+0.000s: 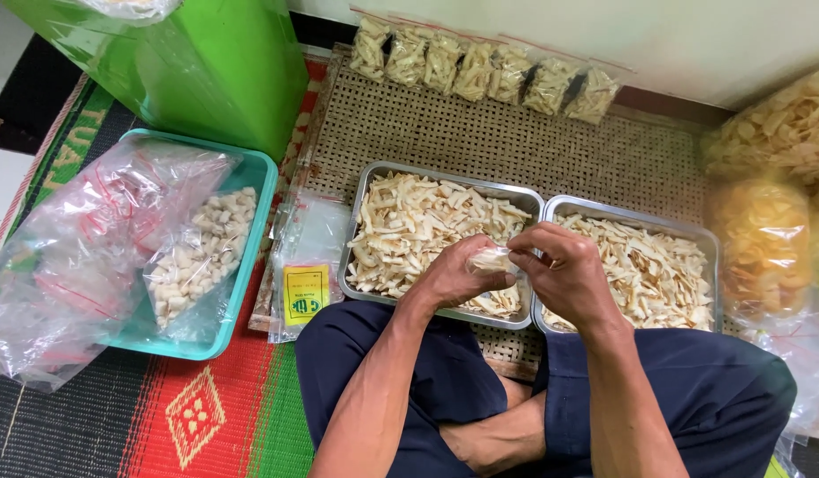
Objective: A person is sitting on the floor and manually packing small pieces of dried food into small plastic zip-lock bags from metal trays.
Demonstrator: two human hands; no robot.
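Left hand (pixel 454 276) cups small clear chip packet (pixel 491 258) from below; right hand (pixel 564 270) pinches its top edge, fingers curled. I judge packet light, slippery film, brittle contents: grip by upper rim, not the middle. Both forearms angle inward over crossed legs. Packet hovers above left steel tray (pixel 356 265) of chips, second tray (pixel 710 243) alongside.

- One camera only, worn on my head, looking steeply down over my crossed legs.
- It faces forward toward the wall, with the woven mat (pixel 516 133) and floor filling the frame.
- It sits close: my forearms rise from the bottom edge, and my hands meet near centre.
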